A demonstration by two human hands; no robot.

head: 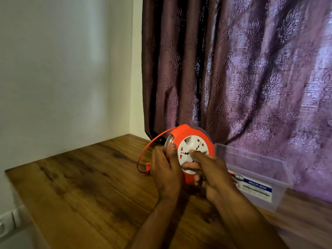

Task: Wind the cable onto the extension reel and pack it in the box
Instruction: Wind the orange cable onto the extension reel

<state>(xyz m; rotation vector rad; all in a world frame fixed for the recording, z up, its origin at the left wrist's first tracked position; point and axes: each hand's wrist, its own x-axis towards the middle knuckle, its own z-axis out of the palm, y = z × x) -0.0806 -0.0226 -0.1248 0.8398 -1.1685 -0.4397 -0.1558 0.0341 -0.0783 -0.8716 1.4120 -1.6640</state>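
Observation:
An orange extension reel [186, 135] with a white socket face [190, 146] is held upright above the wooden table [86, 186]. My left hand [166, 175] grips its left rim, thumb on the edge. My right hand [213, 175] grips the lower right of the white face, its thumb pressing near the centre. A loose loop of orange cable [143, 153] arcs out from the top of the reel to the left and drops to the table, ending at an orange plug [148, 166] behind my left hand. A clear plastic box [260, 169] with a blue label stands open just right of the reel.
A purple patterned curtain [242, 69] hangs right behind the reel and box. A white wall [62, 69] closes the left side and meets the table's back edge. A white switch plate [9, 223] sits on the wall below the table's left edge.

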